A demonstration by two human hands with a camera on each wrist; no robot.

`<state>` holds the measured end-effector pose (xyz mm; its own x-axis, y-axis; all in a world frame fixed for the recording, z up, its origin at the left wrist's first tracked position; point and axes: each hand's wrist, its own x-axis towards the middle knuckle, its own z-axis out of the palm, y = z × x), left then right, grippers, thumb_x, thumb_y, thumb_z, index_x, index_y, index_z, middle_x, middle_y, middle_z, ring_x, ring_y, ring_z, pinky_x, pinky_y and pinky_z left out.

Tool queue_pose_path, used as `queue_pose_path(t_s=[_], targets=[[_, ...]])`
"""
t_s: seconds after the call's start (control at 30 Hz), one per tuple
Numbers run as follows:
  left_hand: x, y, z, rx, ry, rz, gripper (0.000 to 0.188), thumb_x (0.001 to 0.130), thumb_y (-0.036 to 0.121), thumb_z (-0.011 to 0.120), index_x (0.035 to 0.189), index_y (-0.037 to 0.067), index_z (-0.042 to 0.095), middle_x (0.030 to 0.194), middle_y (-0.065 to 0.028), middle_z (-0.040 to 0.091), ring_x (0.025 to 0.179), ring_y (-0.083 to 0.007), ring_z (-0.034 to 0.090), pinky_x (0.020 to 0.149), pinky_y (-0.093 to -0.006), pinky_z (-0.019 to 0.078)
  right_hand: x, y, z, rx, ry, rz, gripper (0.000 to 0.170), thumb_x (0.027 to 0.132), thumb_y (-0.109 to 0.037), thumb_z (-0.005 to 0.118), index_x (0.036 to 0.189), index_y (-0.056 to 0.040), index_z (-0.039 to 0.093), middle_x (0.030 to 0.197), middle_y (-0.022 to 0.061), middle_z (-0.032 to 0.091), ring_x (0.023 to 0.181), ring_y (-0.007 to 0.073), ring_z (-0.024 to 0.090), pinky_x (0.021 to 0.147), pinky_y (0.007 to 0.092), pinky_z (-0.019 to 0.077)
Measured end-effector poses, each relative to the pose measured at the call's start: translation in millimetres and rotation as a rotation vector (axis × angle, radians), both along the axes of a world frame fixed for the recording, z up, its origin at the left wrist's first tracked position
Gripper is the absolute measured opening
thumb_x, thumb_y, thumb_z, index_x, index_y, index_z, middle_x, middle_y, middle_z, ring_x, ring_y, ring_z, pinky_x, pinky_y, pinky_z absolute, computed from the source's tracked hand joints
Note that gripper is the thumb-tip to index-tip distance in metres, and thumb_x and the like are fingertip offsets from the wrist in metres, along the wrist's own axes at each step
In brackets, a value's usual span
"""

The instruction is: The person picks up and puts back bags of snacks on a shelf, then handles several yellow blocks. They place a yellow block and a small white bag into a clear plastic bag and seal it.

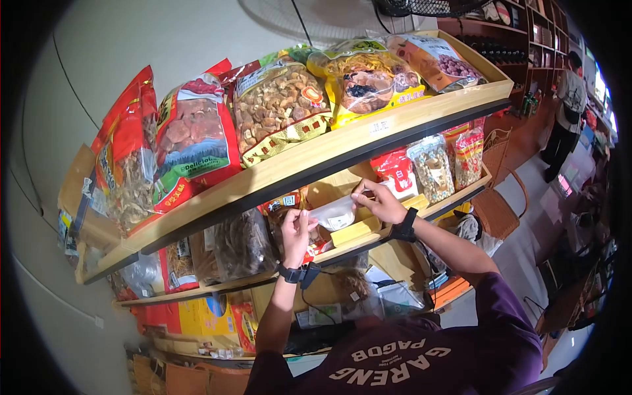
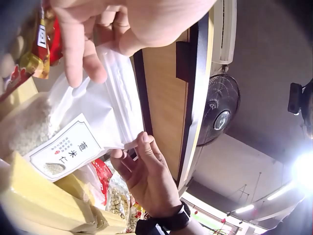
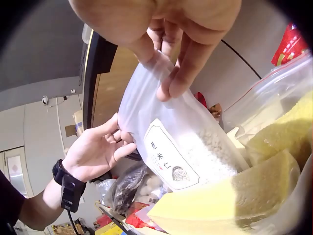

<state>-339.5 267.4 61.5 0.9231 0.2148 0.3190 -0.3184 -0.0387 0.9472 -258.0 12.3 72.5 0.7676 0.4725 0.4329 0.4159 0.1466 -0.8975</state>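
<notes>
Between my hands, a translucent white zip-top bag [image 1: 334, 214] stands upright on the middle shelf, with small pale grains in its lower part. A white label [image 2: 67, 147] with dark Chinese characters and a small picture is on its front. My left hand [image 1: 297, 234] pinches one upper corner between thumb and fingers. At the opposite corner, my right hand [image 1: 382, 201] pinches the edge near the zip strip, as the left wrist view shows. Pale yellow blocks [image 3: 195, 210] lie directly against the bag's lower part and hide some of its base.
Above, a wooden shelf [image 1: 289, 158] with a dark front edge holds several large food bags, including mushrooms [image 1: 280, 105]. A red packet [image 1: 395, 172] stands right of my hands. Dark bagged goods [image 1: 243, 243] are at the left. A person [image 1: 567, 108] stands far right.
</notes>
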Motion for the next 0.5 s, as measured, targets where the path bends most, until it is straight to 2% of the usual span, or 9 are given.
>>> queue_pose_path(t_s=[0.17, 0.27, 0.37, 0.47, 0.5], targets=[[-0.6, 3.8, 3.7, 0.069, 0.026, 0.051, 0.023, 0.108, 0.023, 0.057, 0.099, 0.002, 0.058, 0.081, -0.0034, 0.063, 0.074, -0.0086, 0.064, 0.070, -0.0260, 0.0597, 7.4, 4.9, -7.8, -0.050, 0.007, 0.000, 0.019, 0.105, -0.018, 0.062, 0.096, -0.0013, 0.059, 0.088, 0.0053, 0.068, 0.082, 0.0103, 0.067, 0.076, 0.0278, 0.0544], [5.9, 14.9, -4.7, 0.104, 0.045, 0.081, 0.021, 0.107, 0.023, 0.058, 0.102, 0.003, 0.059, 0.085, -0.0014, 0.061, 0.072, -0.0064, 0.060, 0.068, -0.0271, 0.0606, 7.8, 11.5, -12.2, -0.067, -0.006, -0.008, 0.019, 0.105, -0.018, 0.062, 0.096, -0.0016, 0.059, 0.090, 0.0047, 0.068, 0.080, 0.0106, 0.067, 0.075, 0.0281, 0.0536], [6.5, 18.1, -4.6, 0.132, 0.082, 0.120, 0.019, 0.107, 0.022, 0.058, 0.106, 0.004, 0.061, 0.087, 0.0011, 0.060, 0.069, -0.0048, 0.058, 0.062, -0.0235, 0.0567, 12.4, 15.4, -15.0, -0.083, -0.044, -0.021, 0.020, 0.104, -0.020, 0.064, 0.098, -0.0020, 0.061, 0.088, 0.0045, 0.068, 0.080, 0.0107, 0.067, 0.073, 0.0285, 0.0530], [0.1, 7.1, 7.7, 0.061, 0.014, 0.186, 0.014, 0.103, 0.018, 0.064, 0.108, 0.005, 0.063, 0.094, -0.0029, 0.060, 0.075, -0.0090, 0.060, 0.065, -0.0253, 0.0539, 5.2, 13.2, 1.4, -0.206, -0.038, -0.118, 0.014, 0.101, -0.017, 0.067, 0.102, -0.0036, 0.063, 0.097, 0.0079, 0.066, 0.091, 0.0181, 0.066, 0.079, 0.0315, 0.0531], [-7.0, -1.0, 14.5, 0.273, -0.069, 0.292, 0.014, 0.101, 0.016, 0.066, 0.109, 0.005, 0.063, 0.098, -0.0056, 0.060, 0.080, -0.0130, 0.061, 0.069, -0.0282, 0.0540, 0.8, 12.0, 4.4, -0.239, -0.221, -0.209, 0.013, 0.099, -0.016, 0.067, 0.103, -0.0044, 0.063, 0.100, 0.0088, 0.065, 0.096, 0.0213, 0.064, 0.082, 0.0331, 0.0525]])
